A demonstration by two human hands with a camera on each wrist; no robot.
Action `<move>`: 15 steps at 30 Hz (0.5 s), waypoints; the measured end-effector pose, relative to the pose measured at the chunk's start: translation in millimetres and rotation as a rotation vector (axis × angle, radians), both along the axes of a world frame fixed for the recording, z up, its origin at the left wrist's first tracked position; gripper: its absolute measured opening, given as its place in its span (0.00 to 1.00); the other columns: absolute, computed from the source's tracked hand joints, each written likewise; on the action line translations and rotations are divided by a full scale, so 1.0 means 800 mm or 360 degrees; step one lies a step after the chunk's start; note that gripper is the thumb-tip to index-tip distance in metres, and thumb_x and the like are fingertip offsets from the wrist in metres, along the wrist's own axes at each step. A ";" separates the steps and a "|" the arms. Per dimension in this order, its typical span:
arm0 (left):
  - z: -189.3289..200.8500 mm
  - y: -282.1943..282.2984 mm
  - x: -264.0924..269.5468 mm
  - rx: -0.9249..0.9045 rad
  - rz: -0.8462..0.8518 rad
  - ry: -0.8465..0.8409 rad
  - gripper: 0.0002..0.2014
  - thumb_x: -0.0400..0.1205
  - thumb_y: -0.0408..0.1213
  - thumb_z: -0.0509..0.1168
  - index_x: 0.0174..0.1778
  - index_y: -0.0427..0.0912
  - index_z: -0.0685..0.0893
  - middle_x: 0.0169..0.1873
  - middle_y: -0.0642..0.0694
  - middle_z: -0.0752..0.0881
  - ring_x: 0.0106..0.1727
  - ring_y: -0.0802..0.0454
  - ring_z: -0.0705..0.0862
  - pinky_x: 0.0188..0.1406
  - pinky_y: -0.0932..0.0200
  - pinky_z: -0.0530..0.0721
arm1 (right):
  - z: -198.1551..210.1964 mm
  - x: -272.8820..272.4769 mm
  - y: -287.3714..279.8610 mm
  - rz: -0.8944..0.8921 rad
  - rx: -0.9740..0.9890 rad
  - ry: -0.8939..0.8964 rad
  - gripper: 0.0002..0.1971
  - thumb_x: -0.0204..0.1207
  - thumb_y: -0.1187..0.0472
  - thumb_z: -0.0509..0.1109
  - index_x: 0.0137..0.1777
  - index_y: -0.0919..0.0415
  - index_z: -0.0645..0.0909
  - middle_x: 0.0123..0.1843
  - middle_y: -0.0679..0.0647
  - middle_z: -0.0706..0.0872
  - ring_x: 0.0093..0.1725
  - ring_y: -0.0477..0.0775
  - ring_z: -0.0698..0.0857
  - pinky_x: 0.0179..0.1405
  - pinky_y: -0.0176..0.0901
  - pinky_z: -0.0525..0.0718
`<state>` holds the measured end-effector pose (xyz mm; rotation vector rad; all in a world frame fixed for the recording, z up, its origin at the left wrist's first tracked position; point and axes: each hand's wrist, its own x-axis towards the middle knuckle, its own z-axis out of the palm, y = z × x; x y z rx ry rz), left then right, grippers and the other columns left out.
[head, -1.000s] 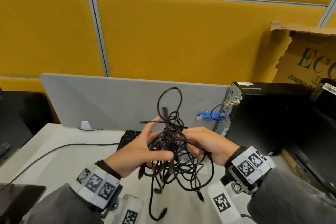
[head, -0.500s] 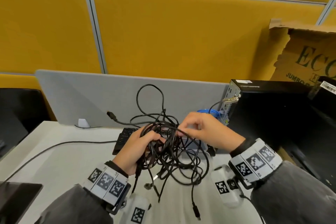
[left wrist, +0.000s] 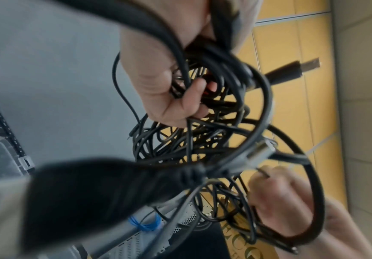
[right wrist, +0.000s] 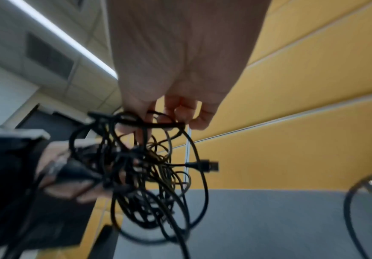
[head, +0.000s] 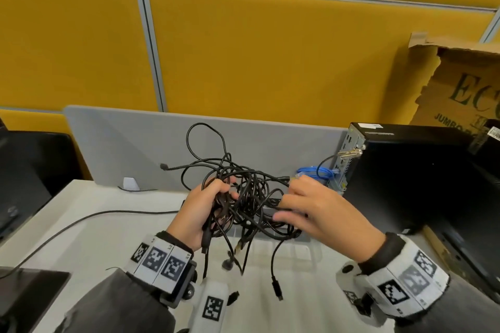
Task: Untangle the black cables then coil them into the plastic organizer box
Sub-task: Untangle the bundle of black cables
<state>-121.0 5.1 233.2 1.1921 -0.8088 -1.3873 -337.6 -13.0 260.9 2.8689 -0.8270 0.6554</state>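
Head view: one knotted mass of thin black cables, with loops standing up from it and plug ends hanging down, is held above the white bench between two hands. The bundle is clasped by the curled fingers of the left hand, while a strand is pinched in the grip of the right hand. How many cables are tangled cannot be counted.

Grey desk divider upright at the back edge of white desk. Right of divider: black computer tower, blue cable at its rear panel. Behind tower: torn cardboard box (printed lettering). Above divider: yellow wall panels.
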 end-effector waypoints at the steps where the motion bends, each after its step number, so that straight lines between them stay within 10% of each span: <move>1: 0.000 0.000 0.001 -0.0018 0.0042 -0.0029 0.11 0.81 0.33 0.57 0.52 0.45 0.84 0.28 0.52 0.83 0.25 0.54 0.72 0.18 0.65 0.68 | 0.005 -0.003 0.002 0.0006 0.0237 -0.0208 0.17 0.80 0.42 0.57 0.38 0.50 0.77 0.36 0.43 0.75 0.39 0.43 0.75 0.38 0.35 0.77; 7: -0.016 -0.003 0.037 -0.0038 0.0439 0.0118 0.10 0.80 0.32 0.59 0.54 0.43 0.82 0.29 0.50 0.81 0.28 0.52 0.76 0.23 0.60 0.72 | 0.040 -0.052 -0.007 -0.0004 0.1683 -0.2066 0.20 0.82 0.61 0.55 0.27 0.55 0.75 0.28 0.49 0.72 0.35 0.49 0.76 0.37 0.41 0.75; 12: -0.012 0.001 0.049 -0.0101 0.0456 0.0058 0.09 0.78 0.32 0.60 0.48 0.47 0.84 0.31 0.51 0.80 0.27 0.53 0.75 0.21 0.63 0.71 | 0.027 -0.074 -0.013 -0.0500 0.1518 -0.1077 0.15 0.75 0.49 0.61 0.37 0.58 0.82 0.22 0.47 0.64 0.22 0.46 0.63 0.23 0.35 0.70; 15: -0.012 0.003 0.055 -0.0124 0.0487 0.0108 0.10 0.79 0.33 0.59 0.48 0.48 0.84 0.30 0.51 0.82 0.28 0.53 0.76 0.25 0.60 0.71 | 0.019 -0.085 -0.017 -0.0538 0.1379 -0.1707 0.22 0.81 0.50 0.60 0.25 0.56 0.71 0.19 0.47 0.64 0.21 0.46 0.66 0.39 0.45 0.76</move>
